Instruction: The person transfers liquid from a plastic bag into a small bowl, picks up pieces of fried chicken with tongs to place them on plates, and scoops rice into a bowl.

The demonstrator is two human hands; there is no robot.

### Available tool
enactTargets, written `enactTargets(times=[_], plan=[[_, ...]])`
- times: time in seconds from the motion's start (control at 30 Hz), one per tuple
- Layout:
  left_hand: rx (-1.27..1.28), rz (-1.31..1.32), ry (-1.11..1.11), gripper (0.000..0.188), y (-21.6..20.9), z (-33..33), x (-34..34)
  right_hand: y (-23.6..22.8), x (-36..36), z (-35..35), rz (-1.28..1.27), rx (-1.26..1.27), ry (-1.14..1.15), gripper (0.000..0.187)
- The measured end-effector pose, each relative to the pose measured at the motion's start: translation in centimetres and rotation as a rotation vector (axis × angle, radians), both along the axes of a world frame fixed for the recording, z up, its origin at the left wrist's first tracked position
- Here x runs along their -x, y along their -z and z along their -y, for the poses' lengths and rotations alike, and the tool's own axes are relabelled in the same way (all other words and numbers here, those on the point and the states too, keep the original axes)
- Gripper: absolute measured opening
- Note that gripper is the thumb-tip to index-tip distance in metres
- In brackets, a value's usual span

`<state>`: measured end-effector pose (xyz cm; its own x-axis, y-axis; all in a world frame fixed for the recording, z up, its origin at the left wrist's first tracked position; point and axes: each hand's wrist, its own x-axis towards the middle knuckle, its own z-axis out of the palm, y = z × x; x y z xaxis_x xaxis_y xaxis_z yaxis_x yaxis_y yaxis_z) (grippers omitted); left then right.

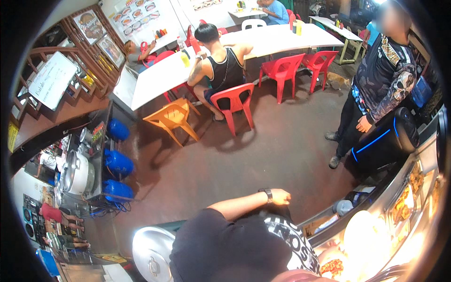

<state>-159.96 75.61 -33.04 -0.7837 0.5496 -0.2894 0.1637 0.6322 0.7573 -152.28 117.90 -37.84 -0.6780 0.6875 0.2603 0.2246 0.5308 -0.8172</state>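
My left forearm, with a dark watch (268, 195) on its wrist, reaches out of a black sleeve (197, 235) across the front of my body. My left hand (281, 197) is above the floor, its fingers curled in a loose fist with nothing visible in them. Below it is my black shirt with a white print (296, 244). My right hand does not show; a skin-coloured patch at the lower edge is too cut off to read. Reddish fried food (332, 267) lies beside the shirt, under strong glare. A large silver pot lid (153, 254) sits to my left.
Food trays (403, 207) line the counter at right. A person in a patterned shirt (387, 70) stands by a black speaker (385, 138). A diner (221, 66) sits at a white table (159, 77), near red and orange chairs (174, 117). Blue gas tanks (118, 162) stand left.
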Motion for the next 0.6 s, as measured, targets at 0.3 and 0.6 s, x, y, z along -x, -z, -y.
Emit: enactTargets(times=[0.3, 0.6], plan=[[0.143, 0.668, -0.192, 0.079, 6.7, 6.9, -2.4, 2.1, -0.4, 1.4, -0.122, 0.109, -0.112, 0.013], [0.587, 0.366, -0.088, 0.032, 16.4, 10.4, -4.1, -0.4, -1.0, 2.6, 0.016, 0.060, -0.098, 0.012]])
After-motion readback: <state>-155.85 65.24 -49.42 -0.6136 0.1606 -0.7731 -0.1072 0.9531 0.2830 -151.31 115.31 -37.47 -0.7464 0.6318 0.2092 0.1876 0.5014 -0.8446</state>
